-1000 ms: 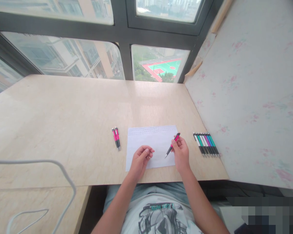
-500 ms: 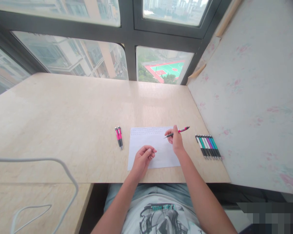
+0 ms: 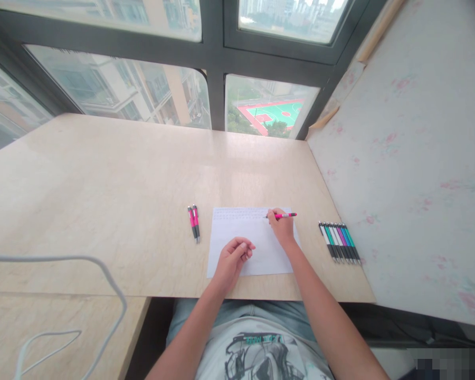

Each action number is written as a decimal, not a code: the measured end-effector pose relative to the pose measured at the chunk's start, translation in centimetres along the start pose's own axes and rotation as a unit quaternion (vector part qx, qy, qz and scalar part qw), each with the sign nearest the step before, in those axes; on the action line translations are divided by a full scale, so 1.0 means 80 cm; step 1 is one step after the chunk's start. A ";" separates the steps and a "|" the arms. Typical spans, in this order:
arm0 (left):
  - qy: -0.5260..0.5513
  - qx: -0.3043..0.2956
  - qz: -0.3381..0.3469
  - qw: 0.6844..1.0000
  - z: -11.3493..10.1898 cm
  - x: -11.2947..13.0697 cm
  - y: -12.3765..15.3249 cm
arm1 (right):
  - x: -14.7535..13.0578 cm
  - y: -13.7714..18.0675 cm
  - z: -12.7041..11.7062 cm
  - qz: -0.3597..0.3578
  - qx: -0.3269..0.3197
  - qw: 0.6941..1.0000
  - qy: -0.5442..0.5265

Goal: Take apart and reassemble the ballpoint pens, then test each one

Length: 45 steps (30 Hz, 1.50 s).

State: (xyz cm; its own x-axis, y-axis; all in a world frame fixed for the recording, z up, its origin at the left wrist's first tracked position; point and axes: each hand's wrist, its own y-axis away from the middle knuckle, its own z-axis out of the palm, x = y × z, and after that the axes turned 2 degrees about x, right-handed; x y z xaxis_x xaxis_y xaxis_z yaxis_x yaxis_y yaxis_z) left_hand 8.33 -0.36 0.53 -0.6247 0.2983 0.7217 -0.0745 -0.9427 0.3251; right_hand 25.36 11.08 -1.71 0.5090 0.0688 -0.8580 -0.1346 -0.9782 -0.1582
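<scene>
A sheet of white paper [image 3: 257,261] lies on the tabletop, with rows of small handwriting along its upper edge. My right hand [image 3: 281,227] grips a pink and black ballpoint pen [image 3: 287,215], its tip at the right part of the written lines. The pen leans low, its back end pointing right. On the lower left of the sheet rests my left hand [image 3: 234,256], fingers curled in and thumb against them, with no object visible in it. Two pink and black pens [image 3: 193,224] lie side by side left of the paper.
Several pens [image 3: 339,241] in white, green, purple and blue lie in a row at the right, near the flowered wall [image 3: 411,174]. A pale cable [image 3: 113,279] loops over the table's left front. Windows [image 3: 119,89] stand behind the tabletop [image 3: 122,179].
My right hand has come down onto the paper, and the pen, held above the sheet before, now has its tip at the written lines. My left hand stays put. The view shifted slightly.
</scene>
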 end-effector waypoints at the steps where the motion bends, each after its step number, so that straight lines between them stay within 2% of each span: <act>1: 0.001 -0.001 0.000 1.000 0.000 0.000 0.000 | 0.000 0.000 0.000 -0.001 0.000 1.000 0.001; 12: 0.003 -0.007 0.004 1.000 -0.001 -0.002 -0.001 | -0.009 0.005 -0.005 -0.019 -0.026 0.999 -0.044; 27: 0.003 -0.009 0.001 1.000 -0.001 -0.001 0.000 | 0.003 0.000 0.003 -0.052 0.000 0.998 0.039; 45: 0.001 -0.006 -0.001 1.000 -0.002 -0.002 -0.001 | 0.004 -0.002 0.006 -0.065 0.026 0.996 0.047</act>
State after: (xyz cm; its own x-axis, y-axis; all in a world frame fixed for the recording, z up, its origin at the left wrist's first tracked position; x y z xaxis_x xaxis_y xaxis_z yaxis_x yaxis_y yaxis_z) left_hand 8.34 -0.38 0.29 -0.6261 0.3003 0.7196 -0.0857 -0.9438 0.3192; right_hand 25.13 11.38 -2.19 0.6016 0.1731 -0.7799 -0.1049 -0.9507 -0.2919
